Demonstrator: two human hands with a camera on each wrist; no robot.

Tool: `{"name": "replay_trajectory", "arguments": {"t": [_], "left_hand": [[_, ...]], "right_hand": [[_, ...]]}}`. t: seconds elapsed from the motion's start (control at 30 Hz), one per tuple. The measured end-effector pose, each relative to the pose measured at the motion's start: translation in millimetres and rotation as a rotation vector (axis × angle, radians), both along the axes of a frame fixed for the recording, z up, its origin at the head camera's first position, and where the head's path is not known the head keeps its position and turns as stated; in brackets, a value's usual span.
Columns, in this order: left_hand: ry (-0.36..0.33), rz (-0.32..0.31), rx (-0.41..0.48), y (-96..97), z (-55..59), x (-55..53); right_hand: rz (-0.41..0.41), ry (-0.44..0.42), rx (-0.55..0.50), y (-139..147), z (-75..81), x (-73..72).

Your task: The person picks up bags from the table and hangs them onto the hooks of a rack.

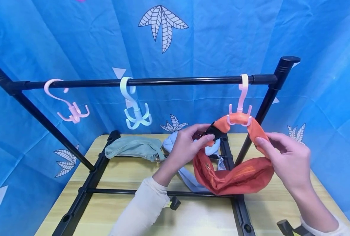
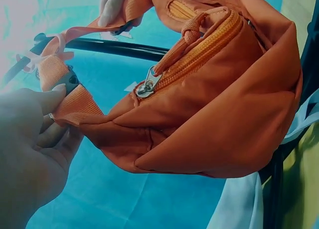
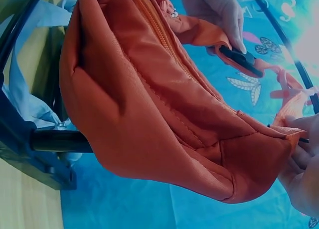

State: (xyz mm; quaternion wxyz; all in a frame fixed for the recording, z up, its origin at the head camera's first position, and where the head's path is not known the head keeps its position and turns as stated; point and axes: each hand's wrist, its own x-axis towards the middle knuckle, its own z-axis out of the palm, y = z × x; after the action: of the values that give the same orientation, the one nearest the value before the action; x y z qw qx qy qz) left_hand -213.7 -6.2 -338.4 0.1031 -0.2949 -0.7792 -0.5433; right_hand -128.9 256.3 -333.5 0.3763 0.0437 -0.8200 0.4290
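Observation:
An orange-red waist bag (image 1: pixel 234 178) hangs in a loop by its orange strap (image 1: pixel 238 118), which passes over the prongs of the right pink hook (image 1: pixel 243 95). My left hand (image 1: pixel 186 141) pinches the strap beside a black buckle (image 1: pixel 214 131), left of that hook. On the other side, my right hand (image 1: pixel 291 160) grips the strap between thumb and fingers, just above the bag's right end. In the left wrist view, a metal zipper pull (image 2: pixel 148 84) shows on the bag's front. The bag's body sags below both hands.
A black rack bar (image 1: pixel 178 81) carries the hooks, including another pink hook (image 1: pixel 74 113) and a pale blue hook (image 1: pixel 136 114). On the wooden table (image 1: pixel 113 213) lie a green pouch (image 1: pixel 133 147) and a light blue bag (image 1: pixel 169 141), partly hidden by my left hand.

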Motion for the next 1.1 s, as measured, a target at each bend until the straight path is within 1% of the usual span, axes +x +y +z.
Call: {"name": "replay_trajectory", "arguments": {"t": [0.2,0.5,0.6,0.8,1.0,1.1], "left_hand": [[-0.040,0.003,0.018,4.3,-4.9,0.4],[-0.107,-0.020,0.042,8.8,-13.3,1.7],[-0.123,-0.025,0.048,9.0,-15.7,1.7],[-0.123,-0.038,0.038,7.5,-16.8,3.1],[-0.122,-0.019,-0.003,2.6,-17.1,6.2],[-0.116,-0.015,-0.001,-0.5,-17.4,7.8]], "right_hand": [[0.015,0.015,0.008,1,-3.3,-1.1],[0.009,0.008,-0.014,4,-8.1,-1.3],[0.013,0.020,-0.014,4,-9.6,-1.9],[0.033,0.034,-0.050,5,-8.9,-1.3],[0.019,0.007,-0.064,2,-7.7,0.9],[0.028,0.010,-0.076,2,-7.5,2.5]]}}
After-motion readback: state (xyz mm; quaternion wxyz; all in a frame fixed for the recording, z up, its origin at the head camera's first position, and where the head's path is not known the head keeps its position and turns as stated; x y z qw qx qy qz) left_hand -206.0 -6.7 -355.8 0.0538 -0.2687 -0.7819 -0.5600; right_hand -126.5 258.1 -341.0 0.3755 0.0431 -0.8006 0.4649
